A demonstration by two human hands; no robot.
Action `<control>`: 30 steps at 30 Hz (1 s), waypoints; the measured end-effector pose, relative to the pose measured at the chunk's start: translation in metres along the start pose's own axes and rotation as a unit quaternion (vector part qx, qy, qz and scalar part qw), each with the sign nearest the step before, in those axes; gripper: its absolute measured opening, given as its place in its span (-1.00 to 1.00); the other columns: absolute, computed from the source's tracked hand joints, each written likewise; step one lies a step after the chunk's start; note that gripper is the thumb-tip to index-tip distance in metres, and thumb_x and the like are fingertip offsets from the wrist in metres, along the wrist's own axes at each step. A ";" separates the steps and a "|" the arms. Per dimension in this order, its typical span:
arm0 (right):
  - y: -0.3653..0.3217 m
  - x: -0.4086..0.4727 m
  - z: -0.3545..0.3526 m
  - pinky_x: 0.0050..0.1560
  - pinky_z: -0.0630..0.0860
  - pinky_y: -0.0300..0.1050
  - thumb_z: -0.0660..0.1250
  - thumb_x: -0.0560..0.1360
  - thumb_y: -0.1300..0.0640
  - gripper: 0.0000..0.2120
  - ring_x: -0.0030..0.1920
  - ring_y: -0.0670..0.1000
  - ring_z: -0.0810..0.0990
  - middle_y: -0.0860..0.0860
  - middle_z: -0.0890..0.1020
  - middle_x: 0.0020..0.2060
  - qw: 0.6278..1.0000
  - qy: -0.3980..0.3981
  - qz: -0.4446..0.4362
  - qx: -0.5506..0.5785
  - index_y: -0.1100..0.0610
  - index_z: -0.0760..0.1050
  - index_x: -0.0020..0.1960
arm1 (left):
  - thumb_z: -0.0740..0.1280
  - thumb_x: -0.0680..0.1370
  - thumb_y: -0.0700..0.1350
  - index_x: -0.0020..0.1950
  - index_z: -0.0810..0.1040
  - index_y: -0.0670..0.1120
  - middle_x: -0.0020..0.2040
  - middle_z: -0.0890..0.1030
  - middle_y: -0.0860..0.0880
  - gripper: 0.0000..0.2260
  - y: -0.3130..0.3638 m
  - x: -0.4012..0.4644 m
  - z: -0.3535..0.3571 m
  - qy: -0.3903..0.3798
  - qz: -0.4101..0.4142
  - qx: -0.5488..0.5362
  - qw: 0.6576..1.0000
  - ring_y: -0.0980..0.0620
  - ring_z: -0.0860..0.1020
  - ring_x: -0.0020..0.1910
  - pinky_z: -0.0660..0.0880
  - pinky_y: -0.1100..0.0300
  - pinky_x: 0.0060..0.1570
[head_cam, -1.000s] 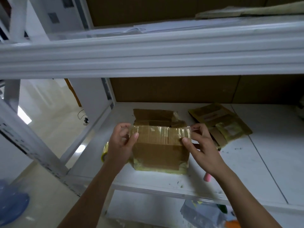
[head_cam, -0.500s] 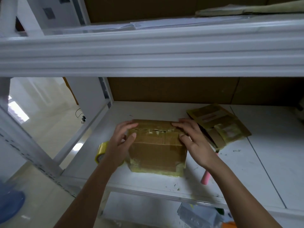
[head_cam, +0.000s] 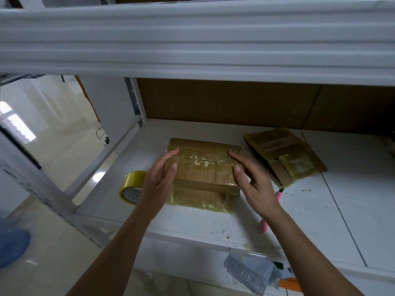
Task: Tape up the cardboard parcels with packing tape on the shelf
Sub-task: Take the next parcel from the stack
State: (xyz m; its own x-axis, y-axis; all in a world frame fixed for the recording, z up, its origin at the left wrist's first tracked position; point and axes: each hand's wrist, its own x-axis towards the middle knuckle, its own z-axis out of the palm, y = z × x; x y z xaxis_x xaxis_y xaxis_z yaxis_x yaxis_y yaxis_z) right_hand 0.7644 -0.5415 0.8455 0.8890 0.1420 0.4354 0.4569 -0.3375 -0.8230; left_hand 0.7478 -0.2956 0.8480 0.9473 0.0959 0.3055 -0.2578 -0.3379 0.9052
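A small cardboard parcel (head_cam: 203, 171) lies on the white shelf (head_cam: 342, 199), its flaps closed with a strip of clear tape across the top seam. My left hand (head_cam: 159, 180) rests against the parcel's left side, fingers spread on the top. My right hand (head_cam: 254, 182) presses on its right side, thumb on the top face. A roll of yellow packing tape (head_cam: 131, 186) stands on the shelf just left of my left hand. A second, flattened parcel (head_cam: 284, 154) wrapped in tape lies to the right.
A pink-handled tool (head_cam: 277, 195) lies partly under my right wrist. Above, the upper shelf's white beam (head_cam: 192, 39) hangs close. A brown board (head_cam: 224, 103) backs the shelf. Plastic bags (head_cam: 250, 272) sit below the front edge. A blue object (head_cam: 12, 246) stands on the floor, left.
A second ago both hands held a tape strip stretched over the open parcel. The flaps are now closed, the strip is stuck down, and both hands have slid out to the parcel's sides.
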 end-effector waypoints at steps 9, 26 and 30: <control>-0.008 0.014 0.002 -0.03 0.40 -0.39 0.14 0.67 0.09 -0.69 0.04 -0.20 0.51 -0.27 0.52 0.14 0.998 -0.003 0.044 -0.036 -0.02 0.45 0.37 | 0.17 0.67 -0.05 0.35 0.40 0.20 -0.24 0.47 0.29 -0.72 0.008 0.015 0.001 -0.013 -0.027 0.047 0.998 0.34 0.38 -0.30 0.37 0.49 -0.32; -0.023 0.000 -0.005 -0.05 0.61 0.06 0.05 0.68 0.05 -0.68 -0.05 -0.18 0.50 -0.35 0.45 0.00 0.991 -0.043 0.119 -0.053 -0.08 0.49 0.31 | 0.09 0.69 -0.04 0.34 0.47 0.11 -0.01 0.47 0.33 -0.72 0.013 0.003 -0.007 -0.027 -0.025 0.142 0.989 0.37 0.47 -0.07 0.51 0.33 -0.06; -0.024 0.003 -0.006 -0.48 0.30 -0.22 0.08 0.67 0.14 -0.68 -0.50 -0.05 0.35 -0.14 0.42 -0.49 0.996 0.003 0.059 -0.062 -0.02 0.49 0.33 | 0.12 0.68 -0.07 0.38 0.46 0.07 -0.19 0.59 0.01 -0.71 0.014 0.006 -0.007 -0.007 0.000 0.092 0.996 0.02 0.52 -0.26 0.48 0.24 -0.21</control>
State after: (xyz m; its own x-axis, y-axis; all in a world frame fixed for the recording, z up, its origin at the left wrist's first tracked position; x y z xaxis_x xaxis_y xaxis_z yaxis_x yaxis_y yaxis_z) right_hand 0.7562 -0.5383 0.8685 0.9357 0.0884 0.3417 0.3421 -0.4647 -0.8167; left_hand 0.7485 -0.2932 0.8650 0.9503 0.0821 0.3004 -0.2207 -0.5032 0.8355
